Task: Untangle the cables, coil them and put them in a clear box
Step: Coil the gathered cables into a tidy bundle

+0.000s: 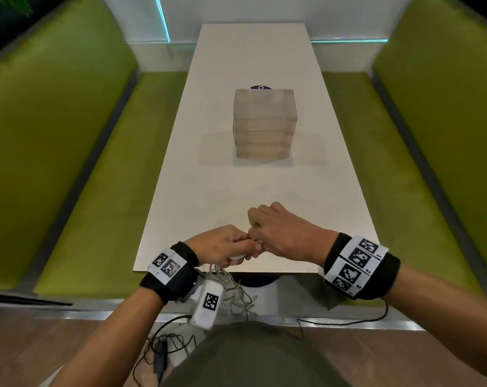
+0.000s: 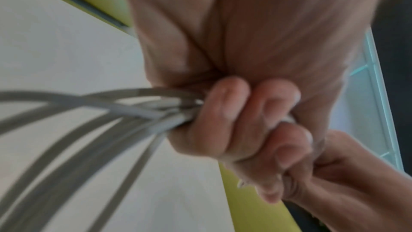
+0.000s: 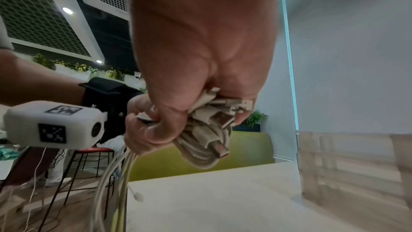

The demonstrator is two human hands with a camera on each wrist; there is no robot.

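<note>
Both hands meet over the near edge of the white table (image 1: 264,185). My left hand (image 1: 222,247) grips a bunch of white cables (image 1: 234,286) whose strands hang down past the table edge; in the left wrist view the curled fingers (image 2: 231,117) clamp the cables (image 2: 111,110). My right hand (image 1: 275,230) holds a coiled bundle of white cables (image 3: 205,149) with several USB plugs sticking out, thumb and fingers (image 3: 156,133) wrapped round it. A stack of clear boxes (image 1: 264,124) stands mid-table, about a forearm beyond the hands, also seen as clear boxes (image 3: 352,161) at the right.
Green bench seats (image 1: 97,191) run along both sides of the table. Black wires and a small adapter (image 1: 161,353) lie on the wooden floor below me. A dark round object (image 1: 260,87) peeks out behind the box stack.
</note>
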